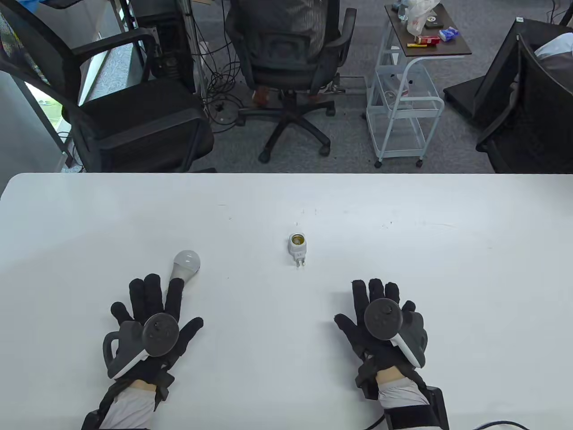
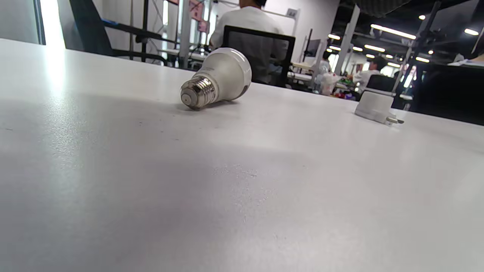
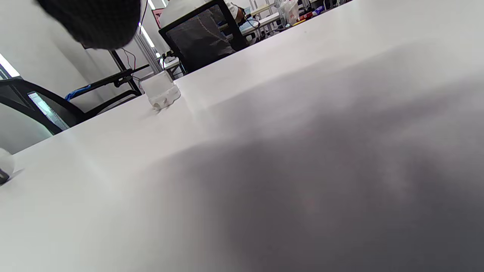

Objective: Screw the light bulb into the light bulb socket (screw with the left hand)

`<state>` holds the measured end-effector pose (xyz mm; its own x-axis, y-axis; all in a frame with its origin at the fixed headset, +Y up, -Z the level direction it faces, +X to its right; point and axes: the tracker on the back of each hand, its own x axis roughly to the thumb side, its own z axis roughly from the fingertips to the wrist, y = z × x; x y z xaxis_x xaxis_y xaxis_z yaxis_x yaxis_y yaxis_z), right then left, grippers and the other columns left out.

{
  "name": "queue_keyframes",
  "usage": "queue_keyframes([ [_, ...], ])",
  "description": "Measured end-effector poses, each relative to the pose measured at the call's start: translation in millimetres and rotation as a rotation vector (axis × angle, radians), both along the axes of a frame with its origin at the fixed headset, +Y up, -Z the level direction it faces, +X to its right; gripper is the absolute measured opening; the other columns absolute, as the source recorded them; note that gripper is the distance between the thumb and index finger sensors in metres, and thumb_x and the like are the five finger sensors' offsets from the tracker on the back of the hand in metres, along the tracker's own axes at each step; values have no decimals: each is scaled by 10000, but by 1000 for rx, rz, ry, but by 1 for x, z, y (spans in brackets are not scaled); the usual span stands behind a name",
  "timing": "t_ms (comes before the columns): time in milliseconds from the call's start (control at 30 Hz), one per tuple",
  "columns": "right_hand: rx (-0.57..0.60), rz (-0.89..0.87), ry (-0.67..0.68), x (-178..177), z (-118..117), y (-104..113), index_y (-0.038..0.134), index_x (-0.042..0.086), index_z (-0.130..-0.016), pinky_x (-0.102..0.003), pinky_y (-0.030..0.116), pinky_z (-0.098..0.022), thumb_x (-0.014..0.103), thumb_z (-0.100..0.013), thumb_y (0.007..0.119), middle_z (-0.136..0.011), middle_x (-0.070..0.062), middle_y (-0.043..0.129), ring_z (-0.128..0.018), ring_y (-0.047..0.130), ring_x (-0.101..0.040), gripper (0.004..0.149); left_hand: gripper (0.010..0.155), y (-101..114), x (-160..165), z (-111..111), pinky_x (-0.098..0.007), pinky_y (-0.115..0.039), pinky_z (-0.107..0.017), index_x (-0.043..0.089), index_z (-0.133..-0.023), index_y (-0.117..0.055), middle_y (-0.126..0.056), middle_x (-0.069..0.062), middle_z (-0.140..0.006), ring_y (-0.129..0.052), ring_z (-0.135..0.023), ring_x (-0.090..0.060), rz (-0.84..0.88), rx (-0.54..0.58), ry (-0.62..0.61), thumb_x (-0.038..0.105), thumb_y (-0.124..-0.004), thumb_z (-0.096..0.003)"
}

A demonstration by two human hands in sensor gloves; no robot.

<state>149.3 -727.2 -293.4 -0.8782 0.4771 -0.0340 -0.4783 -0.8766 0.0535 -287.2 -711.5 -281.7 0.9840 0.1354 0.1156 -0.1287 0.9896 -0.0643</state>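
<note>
One light bulb point(image 1: 186, 262) is lying toward the counter's point(image 1: 403, 268) near left, one socket point(image 1: 297, 244) is sitting around its middle, and two gloved hands, left hand point(image 1: 150, 320) and right hand point(image 1: 380, 324), are resting by its near edge.

Table point(image 1: 403, 268): white top, fills lower half.
Floor point(image 1: 349, 134): grey carpet.
Office chair point(image 1: 286, 67): 12 o'clock, occupied, back turned.
Armchair point(image 1: 134, 112): black, 10 o'clock.
Trolley point(image 1: 403, 103): white wire, 1 o'clock, brown top, cluttered.
Ceiling lights point(image 2: 393, 32): strip lamps, lit.
</note>
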Motion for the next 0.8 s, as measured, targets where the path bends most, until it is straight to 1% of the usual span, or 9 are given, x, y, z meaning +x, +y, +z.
queue_keyframes([
  [300,-40,59,38,-10,1,-6,281,262,-1089,-701,-18,-629,493,-517,767,-1166,-145,143,-1027,2,-445,785,875,2,-3,0,-843,-30,-555,260,-1141,56,133,-254,-1128,164,-974,-509,58,-25,-17,649,-520,-610],
  [500,-133,71,46,-16,-4,-18,260,256,-1089,-703,-28,-637,494,-527,759,-1167,-142,136,-1032,3,-444,789,868,1,1,-1,-844,-39,-556,254,-1142,53,124,-260,-1129,151,-976,-516,59,-35,-34,642,-519,-615],
  [633,-145,99,66,-26,-6,-20,259,254,-1090,-708,-5,-645,501,-527,757,-1171,-140,152,-1041,29,-445,791,868,4,5,3,-843,-42,-559,250,-1140,50,116,-263,-1128,145,-974,-519,51,-24,-44,636,-525,-615],
  [733,-154,100,91,-33,-12,-21,269,240,-1091,-720,36,-652,510,-522,757,-1171,-149,199,-1049,88,-456,797,870,5,11,6,-844,-46,-559,250,-1139,52,115,-263,-1129,143,-976,-520,28,-26,-60,633,-528,-616],
  [800,-158,79,86,-39,-23,-18,299,217,-1086,-725,56,-653,495,-510,773,-1164,-164,238,-1047,131,-466,796,868,6,13,7,-844,-43,-561,253,-1138,57,119,-260,-1130,145,-978,-517,23,-26,-62,632,-527,-619],
])
